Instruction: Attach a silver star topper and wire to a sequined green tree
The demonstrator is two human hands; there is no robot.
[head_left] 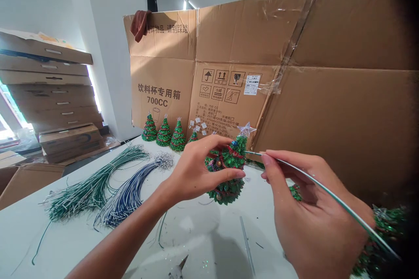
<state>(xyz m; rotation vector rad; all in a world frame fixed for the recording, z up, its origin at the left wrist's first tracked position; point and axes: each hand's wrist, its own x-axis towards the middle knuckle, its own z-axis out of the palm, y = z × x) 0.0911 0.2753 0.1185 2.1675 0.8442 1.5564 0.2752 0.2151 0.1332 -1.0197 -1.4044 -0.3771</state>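
The left hand (199,170) has its grip clamped on a small glittery green tinsel tree (225,187), in the middle of the frame. The right hand (314,213) has its grip closed on a thin, curved green-coated wire (294,168).

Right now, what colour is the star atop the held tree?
The star looks pale silver-white; the head view shows it best.

Glittery green tinsel tree (225,185), glossy coated wire (340,202), matt corrugated cardboard (337,122).

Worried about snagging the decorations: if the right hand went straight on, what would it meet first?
The right hand would likely meet the green tinsel Christmas tree in the left hand first, though depth is unclear.
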